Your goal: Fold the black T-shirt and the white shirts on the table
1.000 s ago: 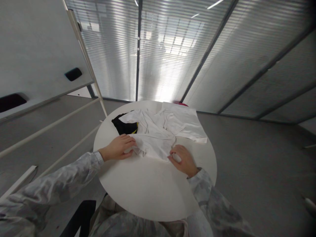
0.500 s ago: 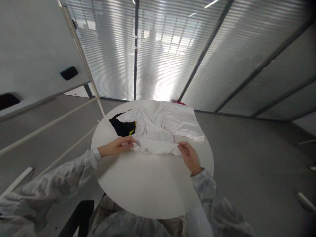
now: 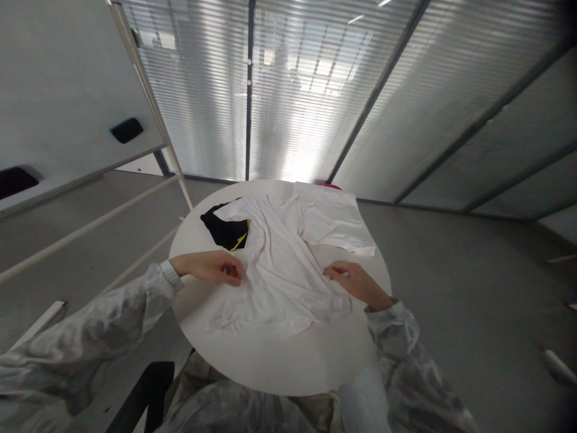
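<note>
A white T-shirt (image 3: 282,273) lies spread and wrinkled across the round table, its lower hem towards me and softly blurred. At the shirt's left edge is my left hand (image 3: 220,267), its fingers curled together on the cloth. Opposite it, my right hand (image 3: 356,282) pinches the right edge between thumb and fingertips. The exact bit of cloth in each hand is hard to see. Under the shirt's far left sleeve lies a black garment (image 3: 225,231) with a yellow patch. A second white garment (image 3: 340,216) lies flat at the back right, touching the first.
The round white table (image 3: 288,367) stands close before me. To the left is a whiteboard (image 3: 76,78) on a pale metal frame. A glass partition with blinds (image 3: 288,120) rises behind the table. A black chair part (image 3: 148,385) shows at lower left.
The white T-shirt's near part, held earlier as a narrow folded band between my hands, has opened out towards me. My right hand has shifted slightly right and turned.
</note>
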Demonstrator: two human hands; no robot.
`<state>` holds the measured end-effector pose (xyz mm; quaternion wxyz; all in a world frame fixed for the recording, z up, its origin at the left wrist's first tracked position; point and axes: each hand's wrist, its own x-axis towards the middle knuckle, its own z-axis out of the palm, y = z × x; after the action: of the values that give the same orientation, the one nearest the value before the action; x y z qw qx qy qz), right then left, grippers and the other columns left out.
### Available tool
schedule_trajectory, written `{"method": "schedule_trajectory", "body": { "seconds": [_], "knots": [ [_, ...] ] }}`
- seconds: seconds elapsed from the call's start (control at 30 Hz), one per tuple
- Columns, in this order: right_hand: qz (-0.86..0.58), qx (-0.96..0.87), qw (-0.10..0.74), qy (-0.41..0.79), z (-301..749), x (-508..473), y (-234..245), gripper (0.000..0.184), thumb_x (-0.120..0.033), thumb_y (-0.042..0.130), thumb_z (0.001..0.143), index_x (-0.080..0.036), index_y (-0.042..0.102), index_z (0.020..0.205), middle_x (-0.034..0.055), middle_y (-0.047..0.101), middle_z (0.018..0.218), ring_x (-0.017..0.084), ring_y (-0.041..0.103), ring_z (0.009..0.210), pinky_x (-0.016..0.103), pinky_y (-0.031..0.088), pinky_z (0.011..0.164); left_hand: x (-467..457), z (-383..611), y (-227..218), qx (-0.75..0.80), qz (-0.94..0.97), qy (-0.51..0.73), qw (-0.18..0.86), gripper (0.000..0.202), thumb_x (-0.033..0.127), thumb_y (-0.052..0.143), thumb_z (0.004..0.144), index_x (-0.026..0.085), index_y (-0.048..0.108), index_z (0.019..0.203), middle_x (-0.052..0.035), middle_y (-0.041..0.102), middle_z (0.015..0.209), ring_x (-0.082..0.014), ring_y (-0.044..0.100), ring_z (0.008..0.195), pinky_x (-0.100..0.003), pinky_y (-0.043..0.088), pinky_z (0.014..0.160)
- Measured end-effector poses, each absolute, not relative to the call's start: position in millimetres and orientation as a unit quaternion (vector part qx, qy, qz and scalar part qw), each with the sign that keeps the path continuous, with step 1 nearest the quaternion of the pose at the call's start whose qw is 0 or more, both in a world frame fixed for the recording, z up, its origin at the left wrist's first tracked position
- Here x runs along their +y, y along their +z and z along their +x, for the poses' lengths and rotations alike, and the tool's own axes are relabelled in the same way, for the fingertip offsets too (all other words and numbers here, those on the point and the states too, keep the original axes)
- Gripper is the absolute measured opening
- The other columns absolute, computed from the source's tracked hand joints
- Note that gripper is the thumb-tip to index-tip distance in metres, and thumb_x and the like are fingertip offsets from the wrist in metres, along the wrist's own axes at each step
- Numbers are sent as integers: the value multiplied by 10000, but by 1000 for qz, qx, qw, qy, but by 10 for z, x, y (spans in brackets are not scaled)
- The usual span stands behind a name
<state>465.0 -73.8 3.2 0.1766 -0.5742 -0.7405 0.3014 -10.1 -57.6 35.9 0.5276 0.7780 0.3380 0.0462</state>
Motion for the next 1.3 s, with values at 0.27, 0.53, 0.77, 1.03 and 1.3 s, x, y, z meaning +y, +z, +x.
{"method": "schedule_trajectory", "body": {
  "seconds": [0.27, 0.53, 0.77, 1.03, 1.3],
  "knots": [
    [-623, -755, 179, 96, 3896, -444, -251, 216, -450, 716, 975, -238, 741, 938, 83, 786, 930, 245, 697, 846, 322, 467, 761, -280, 495, -6, 585, 787, 55, 190, 386, 617, 688, 954, 237, 721, 899, -76, 801, 939, -264, 736, 845, -324, 432, 682],
    [-621, -729, 198, 209, 4300, -618, -171, 287, -512, 722, 915, -260, 636, 808, -22, 657, 646, 200, 593, 625, 300, 377, 623, -321, -132, 95, 574, 760, 96, 290, 349, 551, 588, 978, 223, 701, 942, -44, 781, 835, -206, 705, 676, -299, 446, 633],
    [-609, -688, 156, 363, 4500, -526, -125, 416, -588, 573, 1002, -235, 757, 881, 26, 745, 662, 218, 643, 585, 324, 453, 611, -386, -295, 198, 606, 756, 38, 245, 376, 600, 636, 950, 237, 737, 955, -49, 804, 900, -225, 722, 754, -313, 426, 665],
    [-633, -733, 220, 116, 4016, -350, -417, 226, -452, 758, 902, -243, 680, 872, 41, 747, 879, 221, 684, 814, 316, 496, 765, -206, 77, 63, 628, 762, 49, 153, 387, 587, 642, 953, 233, 655, 796, -73, 747, 847, -247, 695, 778, -319, 374, 661],
    [-621, -697, 257, 251, 4493, -459, -340, 346, -540, 741, 844, -266, 552, 753, -29, 635, 663, 200, 597, 636, 320, 436, 637, -301, -292, 69, 629, 759, 20, 165, 355, 534, 638, 920, 229, 647, 737, -60, 729, 735, -222, 669, 690, -310, 375, 633]
  ]
}}
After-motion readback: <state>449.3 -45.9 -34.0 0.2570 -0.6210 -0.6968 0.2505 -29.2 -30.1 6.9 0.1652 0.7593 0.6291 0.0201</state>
